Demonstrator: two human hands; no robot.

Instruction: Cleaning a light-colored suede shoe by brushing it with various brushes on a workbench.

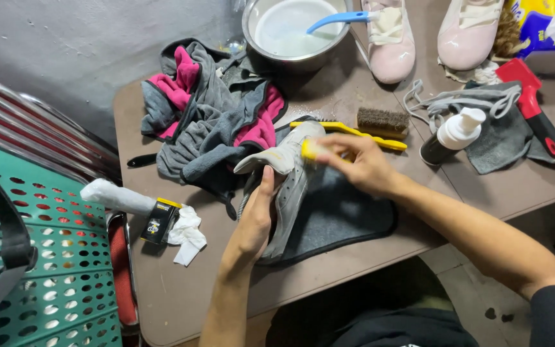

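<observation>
A grey shoe lies tilted on a dark grey mat in the middle of a brown table. My left hand grips the shoe at its near side, thumb along the upper. My right hand is closed around a small yellow-handled tool, blurred, pressed against the shoe's toe end. A yellow brush with brown bristles lies just beyond my right hand.
Grey and pink cloths are heaped at the back left. A metal bowl holds a blue-handled brush. Two pink shoes stand behind. A pump bottle, a red tool, a small black tin and a green basket surround the area.
</observation>
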